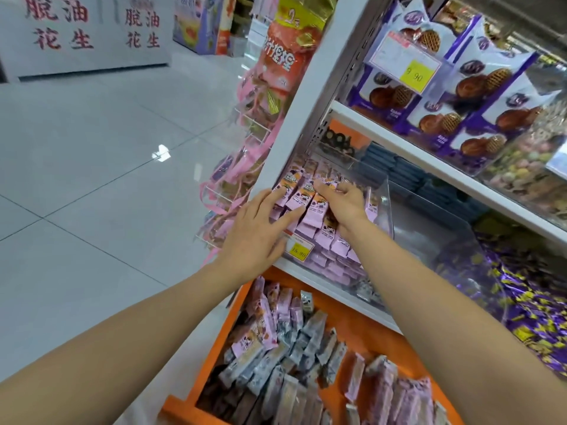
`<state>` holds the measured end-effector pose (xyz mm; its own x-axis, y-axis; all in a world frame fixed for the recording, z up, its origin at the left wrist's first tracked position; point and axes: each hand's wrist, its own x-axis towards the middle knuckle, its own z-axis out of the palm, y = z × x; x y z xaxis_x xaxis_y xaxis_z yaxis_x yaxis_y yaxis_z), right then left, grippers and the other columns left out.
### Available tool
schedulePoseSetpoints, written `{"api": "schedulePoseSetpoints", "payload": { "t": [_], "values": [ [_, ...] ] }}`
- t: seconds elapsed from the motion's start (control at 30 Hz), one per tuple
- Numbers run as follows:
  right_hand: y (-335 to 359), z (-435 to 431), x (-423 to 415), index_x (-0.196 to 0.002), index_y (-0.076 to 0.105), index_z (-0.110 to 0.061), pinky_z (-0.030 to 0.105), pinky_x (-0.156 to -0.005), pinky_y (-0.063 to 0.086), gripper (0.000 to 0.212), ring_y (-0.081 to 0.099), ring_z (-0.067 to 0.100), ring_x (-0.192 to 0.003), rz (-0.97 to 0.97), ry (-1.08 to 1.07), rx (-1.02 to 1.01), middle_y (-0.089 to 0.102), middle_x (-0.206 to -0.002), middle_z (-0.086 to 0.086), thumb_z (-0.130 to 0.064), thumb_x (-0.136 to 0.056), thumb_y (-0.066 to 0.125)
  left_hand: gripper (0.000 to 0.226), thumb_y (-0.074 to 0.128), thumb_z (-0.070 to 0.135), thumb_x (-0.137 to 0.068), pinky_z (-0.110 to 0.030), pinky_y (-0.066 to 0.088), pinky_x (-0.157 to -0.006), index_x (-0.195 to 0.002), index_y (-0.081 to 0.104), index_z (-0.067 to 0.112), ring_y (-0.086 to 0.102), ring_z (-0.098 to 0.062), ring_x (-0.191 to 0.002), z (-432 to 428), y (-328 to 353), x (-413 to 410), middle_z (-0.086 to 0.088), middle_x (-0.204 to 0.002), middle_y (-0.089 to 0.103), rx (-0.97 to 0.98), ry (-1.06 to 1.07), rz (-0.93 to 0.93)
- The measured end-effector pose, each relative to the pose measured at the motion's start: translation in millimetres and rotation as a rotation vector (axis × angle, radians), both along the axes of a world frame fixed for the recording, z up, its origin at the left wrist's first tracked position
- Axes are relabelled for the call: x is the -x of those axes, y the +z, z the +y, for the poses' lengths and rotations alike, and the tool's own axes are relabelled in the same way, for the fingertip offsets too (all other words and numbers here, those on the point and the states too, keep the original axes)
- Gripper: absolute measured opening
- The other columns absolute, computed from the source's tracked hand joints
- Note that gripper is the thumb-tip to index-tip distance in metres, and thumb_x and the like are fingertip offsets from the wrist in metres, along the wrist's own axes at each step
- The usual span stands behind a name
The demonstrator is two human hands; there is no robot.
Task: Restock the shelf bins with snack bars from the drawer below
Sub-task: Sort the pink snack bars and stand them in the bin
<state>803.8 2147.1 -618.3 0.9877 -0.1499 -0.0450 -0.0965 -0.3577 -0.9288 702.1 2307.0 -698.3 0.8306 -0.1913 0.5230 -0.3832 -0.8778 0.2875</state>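
Pink snack bars (317, 210) packed in the clear shelf bin (385, 204), both hands on them

Left hand (257, 231) flat, fingers straight; right hand (343, 204) has fingers bent over the tops, can't tell if gripping. Orange drawer (356, 328) open below, more bars inside.

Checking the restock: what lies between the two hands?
Pink snack bars in the clear bin, between left hand and right hand; head view.

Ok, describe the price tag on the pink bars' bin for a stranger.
Start at the white shelf unit, above the open orange drawer. The leftmost clear bin of pink bars wears a yellow tag on its front. It reads 15.80, unlike the 9.90 tag higher up.
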Motion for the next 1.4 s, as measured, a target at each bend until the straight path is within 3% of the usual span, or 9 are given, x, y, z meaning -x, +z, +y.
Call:
{"api": "schedulePoseSetpoints", "payload": {
  "t": [0.13, 0.3, 0.47, 0.7, 0.9, 1.03, 1.2, 1.3, 1.4],
  "values": [
    [1, -3, 4, -0.134, 0.042, -0.006, 0.032, -0.094, 0.047, 0.072, 0.056, 0.02, -0.107, -0.005, 0.012, -0.017, 0.055, -0.118, 0.006, -0.03, -0.079, 0.081, 0.058, 0.049, 0.027, -0.087, -0.055, 0.031, -0.109, -0.144, 0.044, 0.025, 0.027, -0.039, -0.141, -2, 0, 1, -0.017, -0.154, 0.031, -0.004, 0.023, 0.001],
    [4, -8, 16, -0.129, 0.049, -0.01, 0.027, -0.062, 0.054, 0.061, 0.063, 0.018, -0.084, 0.025, 0.101, 0.008, 0.064, -0.117, 0.014, -0.026, -0.079, 0.081, 0.066, 0.064, 0.021, -0.084, -0.055, 0.027, -0.112, -0.146, 0.043, 0.024, 0.022, -0.04, -0.144, -5, 3, 4, -0.018, -0.155, 0.029, -0.019, 0.028, 0.019],
    [13, -25, 48, -0.12, 0.053, -0.012, 0.015, -0.06, 0.049, 0.041, 0.061, 0.011, -0.078, -0.072, 0.184, 0.019, 0.058, -0.105, 0.005, -0.018, -0.085, 0.074, 0.06, 0.056, 0.022, -0.084, -0.049, 0.024, -0.112, -0.143, 0.045, 0.017, 0.023, -0.036, -0.141, -15, 14, 19, -0.019, -0.152, 0.032, -0.024, 0.032, -0.058],
    [17, -93, 117, -0.097, 0.067, -0.008, 0.018, -0.054, 0.048, 0.006, 0.062, 0.011, -0.065, -0.103, 0.406, 0.116, 0.069, -0.084, 0.012, -0.011, -0.093, 0.064, 0.029, 0.043, 0.019, -0.077, -0.04, 0.036, -0.077, -0.102, 0.054, 0.009, 0.044, -0.031, -0.093, -69, 14, 41, -0.012, -0.105, 0.051, -0.044, -0.148, -0.177],
    [-39, -192, 160, -0.078, 0.068, -0.012, 0.015, -0.055, 0.045, 0.015, 0.06, 0.008, -0.058, 0.061, 0.447, 0.24, 0.069, -0.071, 0.002, -0.013, -0.093, 0.064, 0.015, 0.044, 0.024, -0.078, -0.029, 0.039, -0.054, -0.084, 0.055, 0.016, 0.053, -0.023, -0.067, -135, -24, 49, -0.001, -0.076, 0.055, -0.131, -0.465, 0.062],
    [-102, -264, 160, -0.08, 0.067, -0.013, 0.023, -0.062, 0.049, 0.012, 0.061, 0.003, -0.059, 0.225, 0.37, 0.317, 0.068, -0.075, 0.008, -0.017, -0.091, 0.067, 0.015, 0.067, 0.021, -0.069, -0.017, 0.027, -0.059, -0.083, 0.063, 0.017, 0.065, -0.022, -0.074, -179, -64, 49, -0.002, -0.081, 0.065, -0.253, -0.541, 0.289],
    [-180, -335, 155, -0.108, 0.067, -0.006, 0.015, -0.068, 0.046, 0.022, 0.058, 0.016, -0.086, 0.505, 0.381, 0.541, 0.065, -0.102, 0.008, -0.021, -0.093, 0.064, 0.043, 0.05, 0.03, -0.098, -0.031, 0.039, -0.087, -0.14, 0.045, 0.02, 0.049, -0.029, -0.122, -235, -120, 52, -0.011, -0.13, 0.054, -0.384, -0.511, 0.788],
    [-214, -354, 157, -0.126, 0.06, -0.013, 0.026, -0.093, 0.042, 0.035, 0.052, 0.017, -0.101, 0.588, 0.475, 0.628, 0.057, -0.121, 0.001, -0.026, -0.093, 0.063, 0.045, 0.052, 0.034, -0.098, -0.031, 0.039, -0.093, -0.141, 0.045, 0.025, 0.047, -0.028, -0.126, -259, -150, 52, -0.008, -0.132, 0.053, -0.4, -0.525, 0.876],
    [-236, -360, 160, -0.147, 0.038, -0.018, 0.023, -0.089, 0.037, 0.053, 0.051, 0.023, -0.123, 0.662, 0.478, 0.668, 0.049, -0.143, 0.008, -0.027, -0.098, 0.055, 0.048, 0.053, 0.033, -0.097, -0.03, 0.036, -0.1, -0.144, 0.042, 0.029, 0.042, -0.025, -0.133, -280, -177, 50, -0.005, -0.141, 0.048, -0.433, -0.552, 0.91]
  ]
}}
